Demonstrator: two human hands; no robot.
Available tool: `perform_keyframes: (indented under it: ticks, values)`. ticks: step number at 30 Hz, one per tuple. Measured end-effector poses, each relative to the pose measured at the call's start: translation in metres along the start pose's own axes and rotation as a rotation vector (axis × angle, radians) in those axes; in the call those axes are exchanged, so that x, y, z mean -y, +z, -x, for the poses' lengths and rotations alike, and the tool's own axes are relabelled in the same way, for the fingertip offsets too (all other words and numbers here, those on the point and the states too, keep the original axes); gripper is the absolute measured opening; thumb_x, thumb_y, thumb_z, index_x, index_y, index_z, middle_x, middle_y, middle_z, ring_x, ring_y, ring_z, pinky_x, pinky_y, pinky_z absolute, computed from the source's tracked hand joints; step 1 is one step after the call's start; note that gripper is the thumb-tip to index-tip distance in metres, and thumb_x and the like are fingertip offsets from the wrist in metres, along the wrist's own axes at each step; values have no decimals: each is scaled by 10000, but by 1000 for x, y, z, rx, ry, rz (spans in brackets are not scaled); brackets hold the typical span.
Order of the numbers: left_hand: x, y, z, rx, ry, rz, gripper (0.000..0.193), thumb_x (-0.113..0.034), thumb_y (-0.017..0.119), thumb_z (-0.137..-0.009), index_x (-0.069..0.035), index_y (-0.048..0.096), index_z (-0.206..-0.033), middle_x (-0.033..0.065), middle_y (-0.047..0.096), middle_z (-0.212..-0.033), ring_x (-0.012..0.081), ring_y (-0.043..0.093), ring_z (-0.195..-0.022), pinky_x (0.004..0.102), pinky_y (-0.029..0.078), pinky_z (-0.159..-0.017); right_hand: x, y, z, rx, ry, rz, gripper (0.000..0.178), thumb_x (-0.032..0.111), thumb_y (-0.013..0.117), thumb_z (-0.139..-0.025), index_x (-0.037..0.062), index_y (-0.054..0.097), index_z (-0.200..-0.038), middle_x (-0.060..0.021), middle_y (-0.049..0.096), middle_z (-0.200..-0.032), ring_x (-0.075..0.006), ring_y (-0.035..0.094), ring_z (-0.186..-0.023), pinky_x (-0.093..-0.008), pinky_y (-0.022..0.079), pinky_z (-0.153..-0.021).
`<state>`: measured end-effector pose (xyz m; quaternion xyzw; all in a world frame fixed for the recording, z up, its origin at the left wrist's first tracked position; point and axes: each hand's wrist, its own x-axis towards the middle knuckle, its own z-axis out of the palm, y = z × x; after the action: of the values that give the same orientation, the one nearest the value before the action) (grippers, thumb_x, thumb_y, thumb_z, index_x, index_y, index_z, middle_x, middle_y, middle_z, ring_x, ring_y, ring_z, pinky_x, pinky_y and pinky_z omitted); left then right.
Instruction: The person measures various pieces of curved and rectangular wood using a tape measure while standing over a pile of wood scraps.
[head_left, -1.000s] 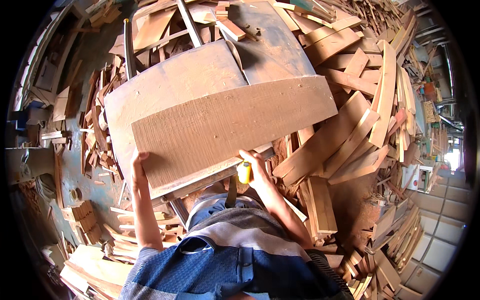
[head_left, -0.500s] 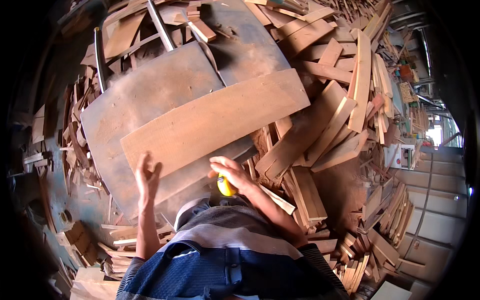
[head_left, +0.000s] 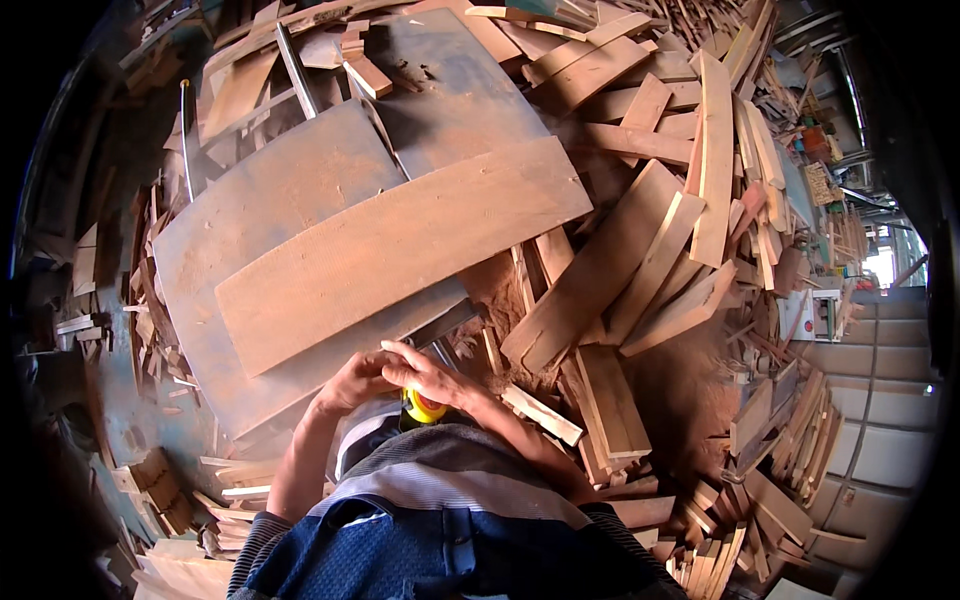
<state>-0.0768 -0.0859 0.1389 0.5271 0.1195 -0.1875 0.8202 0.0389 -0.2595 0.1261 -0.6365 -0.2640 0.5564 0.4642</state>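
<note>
A yellow tape measure [head_left: 424, 408] sits under my right hand [head_left: 430, 376], whose fingers are wrapped over it close to my body. My left hand [head_left: 358, 382] meets the right one there, its fingers drawn together against the right fingers. Whether the left pinches the tape's end is hidden. Just beyond both hands, a wide wooden board [head_left: 400, 250] lies slantwise across the grey metal saw table [head_left: 270, 190]. Neither hand touches the board.
Loose planks [head_left: 600, 270] are heaped to the right of the table. Small wood blocks [head_left: 365, 72] rest on its far part, near two metal rails [head_left: 296, 70]. Stacked offcuts [head_left: 245, 475] lie at the lower left, and a pale tiled surface [head_left: 880, 400] is at the far right.
My left hand has left the board's near edge and moved right to meet my right hand. The right hand, with the tape measure, has shifted slightly left and nearer to me.
</note>
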Motion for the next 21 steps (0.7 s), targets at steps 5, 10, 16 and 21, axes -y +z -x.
perform_keyframes:
  ticks: [5, 10, 16, 21]
  values:
    - [0, 30, -17, -276, 52, 46, 180, -136, 684, -982, 11, 681, -1087, 31, 691, -923, 119, 641, -854, 271, 535, -767, 0, -54, 24, 170, -38, -122, 710, 389, 666, -968, -40, 427, -1480, -196, 535, -1420, -256, 496, -1327, -364, 407, -1103]
    - [12, -14, 16, -850, 218, 20, 193, -178, 669, -982, -35, 644, -855, -21, 560, -730, 82, 541, -680, 240, 461, -661, -22, -143, 48, 47, -57, 150, 398, 264, 760, -866, -26, 704, -1132, -125, 736, -1064, -183, 693, -968, -300, 542, -853]
    - [56, -111, 98, -1471, 187, 29, 246, -173, 677, -920, -89, 577, -712, -22, 508, -663, 88, 511, -597, 268, 478, -588, -28, -310, 98, -450, 156, 277, 166, 149, 795, -847, 35, 752, -959, -6, 660, -689, -44, 467, -478, -243, 337, -422]
    - [97, -165, 126, -1686, 181, 112, 148, -140, 703, -911, -53, 657, -800, -37, 543, -665, 68, 513, -565, 254, 472, -529, -63, -442, 75, -689, -82, 456, 142, 143, 775, -875, 17, 714, -854, 27, 552, -613, -49, 441, -445, -253, 311, -391]
